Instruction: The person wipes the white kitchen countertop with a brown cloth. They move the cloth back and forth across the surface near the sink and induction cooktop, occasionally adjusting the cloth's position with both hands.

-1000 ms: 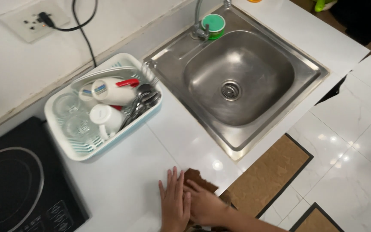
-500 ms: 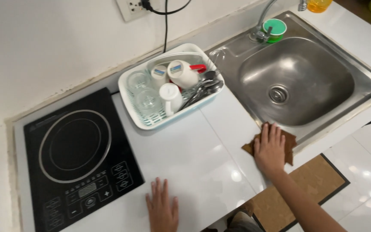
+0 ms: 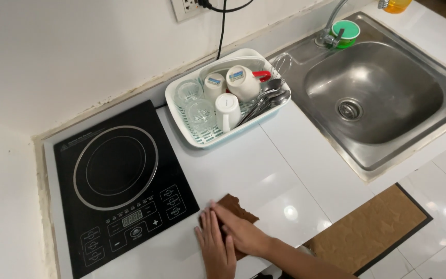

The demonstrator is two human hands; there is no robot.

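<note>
Both hands lie flat on a brown cloth on the white bench, at six o'clock in view. The right hand presses it, fingers together and stretched out; the left hand lies alongside, touching, fingers straight. The black cooktop sits just beside them at nine o'clock.
</note>
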